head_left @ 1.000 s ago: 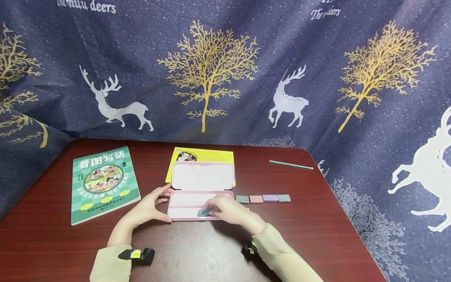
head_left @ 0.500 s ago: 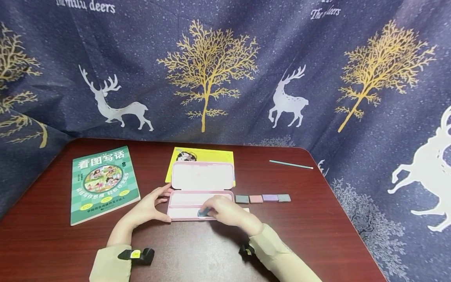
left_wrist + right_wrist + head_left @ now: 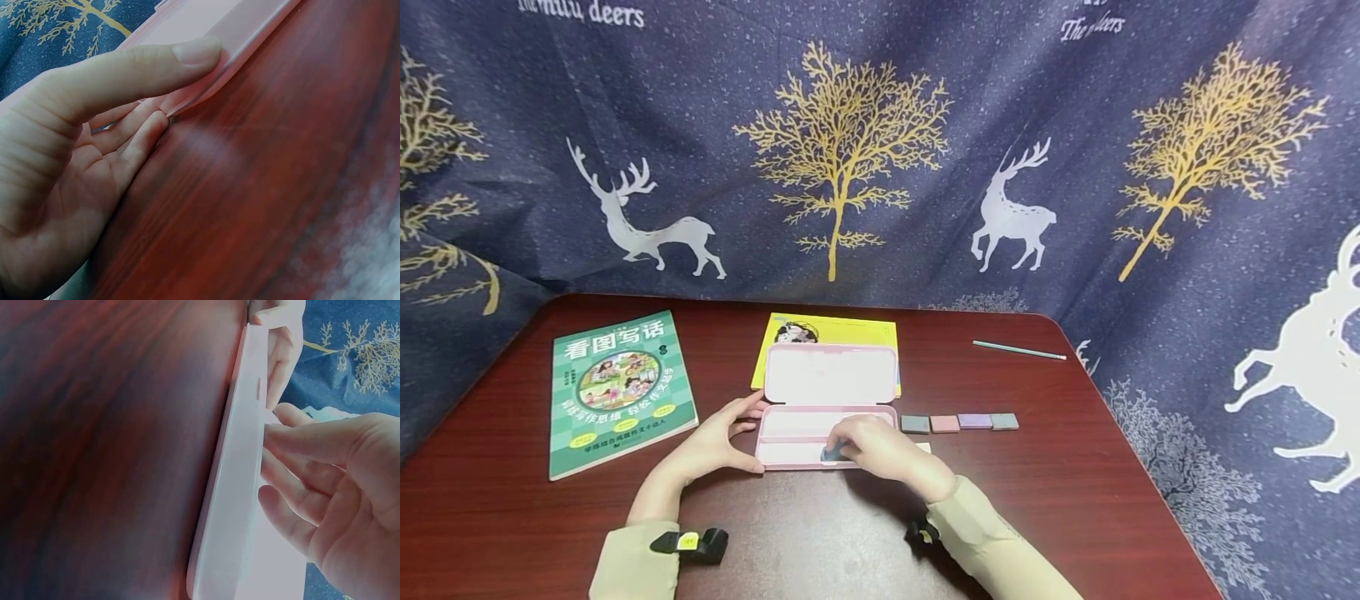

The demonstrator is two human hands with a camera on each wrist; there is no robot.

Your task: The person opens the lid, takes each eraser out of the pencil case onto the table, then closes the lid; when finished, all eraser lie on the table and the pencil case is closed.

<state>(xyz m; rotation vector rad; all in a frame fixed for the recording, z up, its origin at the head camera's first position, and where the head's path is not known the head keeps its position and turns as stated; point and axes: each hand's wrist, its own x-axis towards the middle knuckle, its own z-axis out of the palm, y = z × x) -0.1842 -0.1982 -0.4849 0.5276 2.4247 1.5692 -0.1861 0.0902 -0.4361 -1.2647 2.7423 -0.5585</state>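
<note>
A pink pencil case [image 3: 792, 452] lies on the table, its white-lined lid [image 3: 831, 375] tipped back. My left hand [image 3: 711, 442] grips the case's left end; in the left wrist view the thumb [image 3: 194, 53] lies along the front edge and the fingers are against the end wall. Reaching into the front compartment, my right hand [image 3: 883, 450] pinches a small teal-blue block [image 3: 831, 455]. That block is mostly covered by the fingers. In the right wrist view the right fingers [image 3: 290, 531] dip behind the case's front wall [image 3: 225, 512].
Several small coloured blocks [image 3: 945, 424] stand in a row right of the case. Under the right wrist a pale piece [image 3: 924, 447] peeks out. A yellow book [image 3: 883, 333] lies behind the lid, a green book [image 3: 625, 400] at the left, a pencil [image 3: 1019, 350] at the back right.
My right hand has shifted very slightly left, its wrist and forearm swinging a little the same way; the teal-blue block is more covered. The left hand and the case hold still.
</note>
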